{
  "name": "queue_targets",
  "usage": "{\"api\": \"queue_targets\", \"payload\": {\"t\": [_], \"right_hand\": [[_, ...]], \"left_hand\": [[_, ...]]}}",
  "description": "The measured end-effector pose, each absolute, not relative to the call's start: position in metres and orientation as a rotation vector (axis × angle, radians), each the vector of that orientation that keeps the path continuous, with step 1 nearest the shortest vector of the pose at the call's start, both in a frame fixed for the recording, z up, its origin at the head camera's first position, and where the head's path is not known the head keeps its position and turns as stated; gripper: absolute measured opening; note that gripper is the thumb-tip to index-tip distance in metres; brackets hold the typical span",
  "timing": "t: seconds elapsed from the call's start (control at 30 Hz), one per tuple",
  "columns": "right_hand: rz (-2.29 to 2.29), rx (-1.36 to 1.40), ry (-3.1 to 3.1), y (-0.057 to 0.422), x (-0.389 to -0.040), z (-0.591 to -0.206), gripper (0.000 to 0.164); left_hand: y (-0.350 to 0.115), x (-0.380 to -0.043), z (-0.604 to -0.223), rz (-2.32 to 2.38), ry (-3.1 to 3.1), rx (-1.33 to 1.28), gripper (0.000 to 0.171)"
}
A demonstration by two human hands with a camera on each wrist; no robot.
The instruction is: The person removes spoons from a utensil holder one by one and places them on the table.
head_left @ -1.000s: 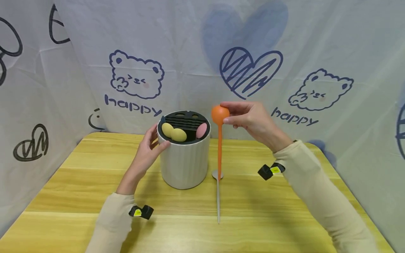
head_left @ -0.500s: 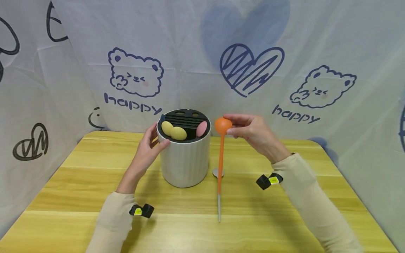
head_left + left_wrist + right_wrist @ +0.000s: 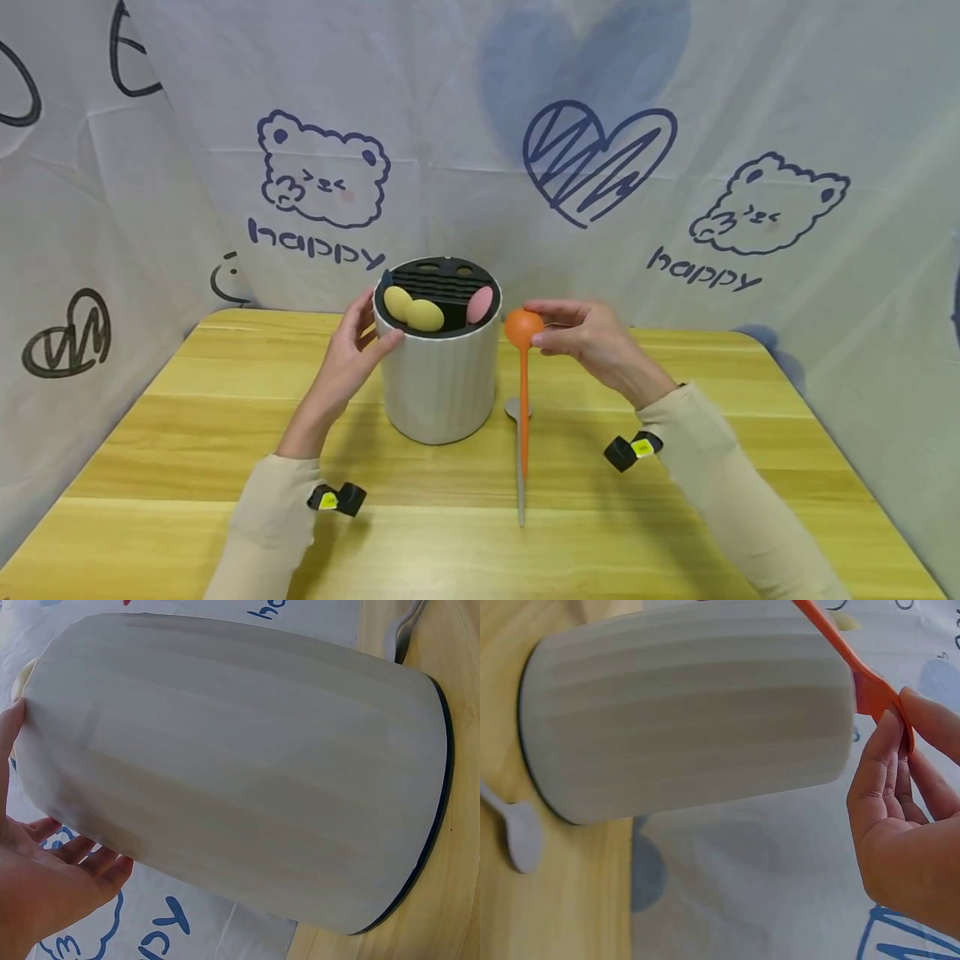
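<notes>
A white ribbed utensil holder (image 3: 438,387) stands upright on the table, with a black slotted top (image 3: 431,283). My left hand (image 3: 347,354) holds its left side near the rim, thumb at the front and fingers round the side. Two yellow oval utensil heads (image 3: 424,315) and a pink one (image 3: 480,306) stick out of the top. My right hand (image 3: 596,342) pinches an orange spoon (image 3: 524,392) by its bowl, just right of the holder, with the handle hanging down. Behind that handle, a grey spoon (image 3: 521,508) lies on the table, partly covered from view.
The wooden table (image 3: 180,433) reaches back to a pale printed curtain (image 3: 450,100), which also runs down both sides. A dark blue tip (image 3: 386,281) shows at the holder's left rim.
My right hand has come down with the orange spoon, which stays upright beside the holder. The left hand has kept its place on the holder.
</notes>
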State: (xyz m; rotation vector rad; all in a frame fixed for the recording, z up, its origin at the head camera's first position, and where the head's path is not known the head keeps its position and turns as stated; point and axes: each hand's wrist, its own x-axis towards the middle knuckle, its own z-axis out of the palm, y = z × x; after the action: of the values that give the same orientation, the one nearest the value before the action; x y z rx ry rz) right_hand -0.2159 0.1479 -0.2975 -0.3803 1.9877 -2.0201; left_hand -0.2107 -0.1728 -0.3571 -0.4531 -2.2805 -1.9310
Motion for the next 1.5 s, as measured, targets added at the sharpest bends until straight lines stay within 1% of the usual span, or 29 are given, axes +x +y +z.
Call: {"api": "queue_targets", "payload": {"t": [0.53,1.07,1.5], "right_hand": [[-1.825,-0.240,2.041,0.163,-0.214,-0.344,0.050],[-1.744,-0.200,2.082,0.177,-0.216,-0.371,0.054],[-1.675,-0.136,2.146,0.187,-0.216,-0.395,0.051]], "left_hand": [[-0.173,-0.211,-0.356,-1.937,-2.272,-0.463,0.075],[-0.172,-0.213,-0.355,-1.936,-2.264,-0.476,0.074],[-0.173,-0.212,-0.355,-1.929,-2.276,-0.456,0.074]]}}
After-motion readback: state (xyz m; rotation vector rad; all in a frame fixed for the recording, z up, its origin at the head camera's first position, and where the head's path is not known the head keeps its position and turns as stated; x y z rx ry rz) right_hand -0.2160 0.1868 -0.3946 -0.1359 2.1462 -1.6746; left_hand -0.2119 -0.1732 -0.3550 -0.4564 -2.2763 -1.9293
